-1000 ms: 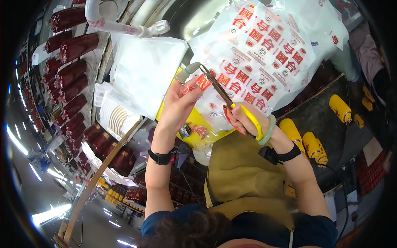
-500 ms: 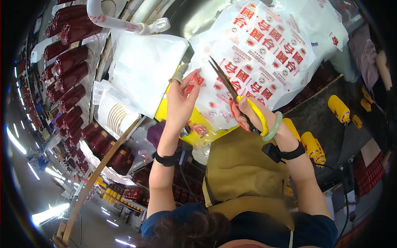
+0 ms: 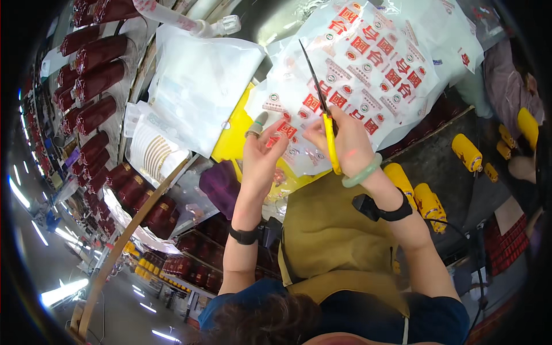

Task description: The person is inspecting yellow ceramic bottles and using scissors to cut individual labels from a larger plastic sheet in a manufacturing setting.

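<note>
Over the near left edge of the red-printed plastic sheet (image 3: 359,80), the left hand (image 3: 261,161) pinches a small red label (image 3: 287,131). Apart from it, the right hand (image 3: 353,144) grips yellow-handled scissors (image 3: 331,141).

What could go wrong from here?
The scissors in the right hand have their blades over the printed sheet, and might nick it.
The left hand is close to the blades, so it could get cut.
The small red piece pinched there might slip if that grip loosens.
</note>
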A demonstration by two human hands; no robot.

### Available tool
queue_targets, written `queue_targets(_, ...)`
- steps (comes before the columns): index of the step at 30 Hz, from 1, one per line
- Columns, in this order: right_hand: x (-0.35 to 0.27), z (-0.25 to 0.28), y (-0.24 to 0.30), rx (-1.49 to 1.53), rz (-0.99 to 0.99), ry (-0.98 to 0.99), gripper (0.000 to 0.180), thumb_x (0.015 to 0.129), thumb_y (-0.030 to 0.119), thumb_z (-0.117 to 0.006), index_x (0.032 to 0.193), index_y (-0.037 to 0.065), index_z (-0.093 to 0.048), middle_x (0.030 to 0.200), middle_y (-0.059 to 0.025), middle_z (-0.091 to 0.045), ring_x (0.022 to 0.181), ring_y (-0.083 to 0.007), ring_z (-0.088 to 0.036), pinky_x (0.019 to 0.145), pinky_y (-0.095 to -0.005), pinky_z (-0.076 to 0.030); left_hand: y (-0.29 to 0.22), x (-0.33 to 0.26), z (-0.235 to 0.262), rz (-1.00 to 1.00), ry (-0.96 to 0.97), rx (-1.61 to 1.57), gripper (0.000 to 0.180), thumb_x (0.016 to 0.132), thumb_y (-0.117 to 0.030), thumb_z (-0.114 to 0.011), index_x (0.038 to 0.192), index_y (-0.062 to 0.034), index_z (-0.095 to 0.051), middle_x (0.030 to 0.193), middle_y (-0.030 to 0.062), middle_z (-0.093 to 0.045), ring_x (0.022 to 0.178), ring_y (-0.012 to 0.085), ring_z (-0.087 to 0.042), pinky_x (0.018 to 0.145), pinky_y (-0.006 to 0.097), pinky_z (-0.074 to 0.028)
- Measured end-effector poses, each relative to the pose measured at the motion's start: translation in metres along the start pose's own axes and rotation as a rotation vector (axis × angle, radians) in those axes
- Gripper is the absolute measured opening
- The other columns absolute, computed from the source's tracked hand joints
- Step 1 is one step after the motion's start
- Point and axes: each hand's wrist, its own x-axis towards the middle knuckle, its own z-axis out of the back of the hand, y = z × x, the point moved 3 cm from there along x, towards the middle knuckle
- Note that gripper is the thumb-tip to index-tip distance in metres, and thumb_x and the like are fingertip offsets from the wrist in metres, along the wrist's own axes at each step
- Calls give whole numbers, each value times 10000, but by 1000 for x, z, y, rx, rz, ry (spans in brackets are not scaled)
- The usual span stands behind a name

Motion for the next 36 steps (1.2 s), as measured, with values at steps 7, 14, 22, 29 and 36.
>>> queue_targets(7, 37, -44, -7, 55, 28, 106, 273, 852, 145, -639, 1007, -53, -533, 837, -250, -639, 822, -406, -637, 721, -463, -494, 9, 7, 14, 67, 57, -235, 552, 911, 14, -572, 1388, 77, -301, 1320, 204, -513, 1154, 216, -552, 983, 340, -449)
queue_targets(14, 38, -49, -1, 13, 71, 112, 270, 901, 144, -591, 1069, -54, -517, 999, -214, -654, 920, -322, -656, 774, -389, -520, 0, -21, 25, -112, -172, -59, 578, 898, 10, -610, 1386, 55, -305, 1313, 196, -522, 1078, 180, -584, 941, 296, -466)
queue_targets(22, -16, -35, 8, 651, 6, 88, 507, 791, 134, -781, 1162, -54, -491, 1068, -144, -677, 938, -209, -683, 858, -315, -528, -6, -25, -14, -372, -174, -317, 568, 873, 94, -586, 1377, -20, -350, 1307, 180, -509, 1167, 221, -536, 990, 323, -439)
queue_targets(29, -32, -9, 6, 872, 9, 34, 366, 801, -67, -694, 860, 81, -364, 861, -98, -639, 830, -157, -682, 738, -268, -556, -10, -34, -48, -438, -187, -209, 490, 891, 68, -580, 1337, -2, -389, 1279, 200, -528, 1096, 208, -585, 956, 325, -467)
queue_targets(36, -27, 30, 1, 557, 45, 80, 331, 802, 16, -718, 1009, 19, -460, 832, -88, -629, 793, -159, -667, 716, -282, -532, -26, -12, -38, -189, 58, -130, 609, 837, 104, -638, 1368, 8, -354, 1248, 180, -542, 989, 166, -614, 892, 291, -510)
